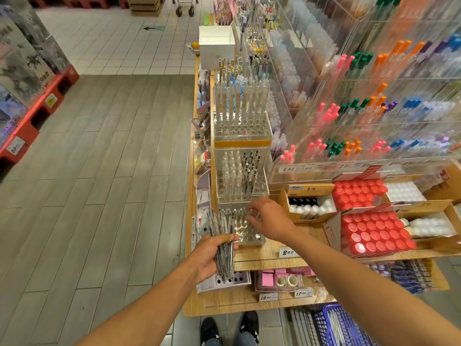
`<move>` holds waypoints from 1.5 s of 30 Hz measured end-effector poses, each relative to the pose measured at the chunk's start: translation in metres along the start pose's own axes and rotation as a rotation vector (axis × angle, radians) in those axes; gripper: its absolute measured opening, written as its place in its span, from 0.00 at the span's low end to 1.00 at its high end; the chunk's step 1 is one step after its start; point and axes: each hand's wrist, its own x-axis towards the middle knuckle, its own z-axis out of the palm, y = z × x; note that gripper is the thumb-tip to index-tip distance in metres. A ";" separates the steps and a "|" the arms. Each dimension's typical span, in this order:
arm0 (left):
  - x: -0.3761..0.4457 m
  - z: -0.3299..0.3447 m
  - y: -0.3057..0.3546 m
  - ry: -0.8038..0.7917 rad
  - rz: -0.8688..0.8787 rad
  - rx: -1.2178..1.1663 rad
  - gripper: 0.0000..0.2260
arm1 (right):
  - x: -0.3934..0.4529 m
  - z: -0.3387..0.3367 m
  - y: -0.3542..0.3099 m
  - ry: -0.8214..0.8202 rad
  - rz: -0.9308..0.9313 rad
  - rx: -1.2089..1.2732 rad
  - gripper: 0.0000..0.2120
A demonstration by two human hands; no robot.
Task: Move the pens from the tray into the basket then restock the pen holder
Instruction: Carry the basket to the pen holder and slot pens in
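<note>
I judge we're restocking — my left hand (208,255) clamps a bundle of pens (222,248), my right hand (268,217), fingers loosely curled and seemingly empty, hovers over the clear pen holder (245,232) just beyond the bundle — next, slot one into a free hole.

Two boxes of red-capped bottles (371,233) sit on the wooden counter (257,255), with white-capped bottles (311,208) in a cardboard box just beside them. Behind, clear acrylic racks (374,101) hold pink, green, orange and blue markers. Price tags (287,252) line the counter edge. Pink tape boxes (268,278) lie on the lower shelf. A white box (216,44) stands farther along. Grey plank floor (99,171) runs leftward to red pallets (37,116).
</note>
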 end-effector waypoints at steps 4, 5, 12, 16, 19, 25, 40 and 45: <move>0.002 0.001 -0.003 0.002 0.022 0.050 0.16 | 0.000 -0.010 -0.017 -0.228 0.222 0.531 0.09; 0.002 0.002 -0.003 -0.004 0.024 0.052 0.16 | -0.001 -0.011 -0.020 -0.283 0.259 0.627 0.08; 0.001 0.008 -0.005 -0.017 0.021 0.074 0.20 | -0.005 -0.026 -0.021 -0.350 0.354 0.909 0.04; -0.001 0.001 -0.006 0.012 0.009 0.091 0.18 | -0.003 -0.049 -0.014 -0.193 0.298 0.855 0.03; -0.001 -0.008 -0.009 0.034 0.007 0.068 0.17 | -0.003 -0.058 -0.007 -0.108 0.211 0.680 0.04; -0.001 -0.021 -0.012 0.018 -0.006 0.012 0.14 | -0.004 -0.042 -0.003 0.079 0.049 0.376 0.03; 0.000 -0.014 -0.012 0.031 -0.009 0.000 0.18 | 0.003 -0.003 0.000 -0.068 -0.051 -0.083 0.07; 0.001 -0.014 -0.011 0.022 -0.003 -0.013 0.21 | 0.006 0.002 -0.007 -0.121 -0.089 -0.190 0.07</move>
